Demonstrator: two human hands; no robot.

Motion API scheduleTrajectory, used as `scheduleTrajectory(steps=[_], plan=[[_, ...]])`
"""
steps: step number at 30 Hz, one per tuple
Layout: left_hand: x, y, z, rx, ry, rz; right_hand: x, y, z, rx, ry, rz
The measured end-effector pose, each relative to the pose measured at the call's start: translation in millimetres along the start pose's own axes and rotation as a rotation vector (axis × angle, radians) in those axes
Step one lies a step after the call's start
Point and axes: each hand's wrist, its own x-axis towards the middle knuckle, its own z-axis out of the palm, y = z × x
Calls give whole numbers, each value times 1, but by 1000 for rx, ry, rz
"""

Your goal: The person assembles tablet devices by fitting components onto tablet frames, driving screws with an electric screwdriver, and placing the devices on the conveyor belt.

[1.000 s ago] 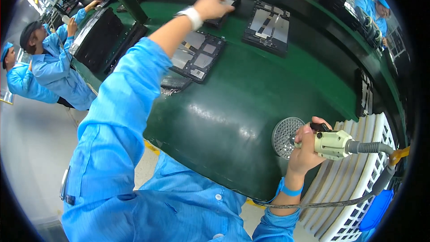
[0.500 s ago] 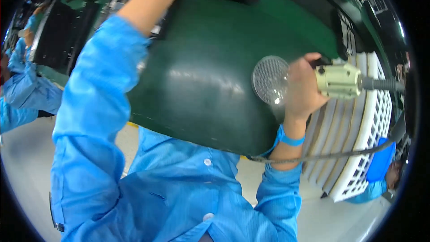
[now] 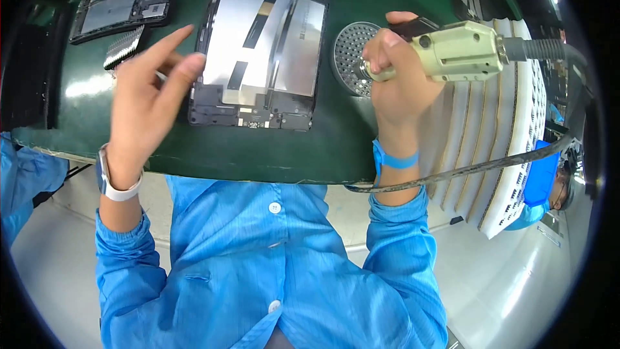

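An opened tablet (image 3: pixel 302 45), its silvery inside facing up, lies on the green mat in front of me. Beside its left edge is my left hand (image 3: pixel 145 94), thumb and forefinger spread and holding nothing; whether a fingertip touches the frame I cannot tell. My right hand (image 3: pixel 407 90) grips a pale green electric screwdriver (image 3: pixel 462 52), lying nearly level with its cord end to the right. Its front end is over a round dish with a dimpled or perforated surface (image 3: pixel 352 35), right of the tablet. My fingers partly cover that end, so the bit is hidden.
Another opened tablet (image 3: pixel 126 0) lies far left, with a comb-like dark strip (image 3: pixel 124 48) close to it. White foam trays (image 3: pixel 494 123) are stacked at the right. The screwdriver's thick cable (image 3: pixel 465 171) loops past my right wrist. Other people in blue sit at both sides.
My left hand has come back from the far edge to near my left side. The opened tablet now lies before me. My right hand keeps the screwdriver by the dish.
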Motion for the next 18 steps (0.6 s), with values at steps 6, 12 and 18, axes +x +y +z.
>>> scheduleTrajectory(steps=[6,12,18], plan=[[13,-63,-32,706,449,342,-1,6,1,-36,9,36],[15,-75,-26,588,407,333,-1,6,2,-55,-3,30],[11,-71,-21,687,327,355,-2,6,1,-73,7,40]])
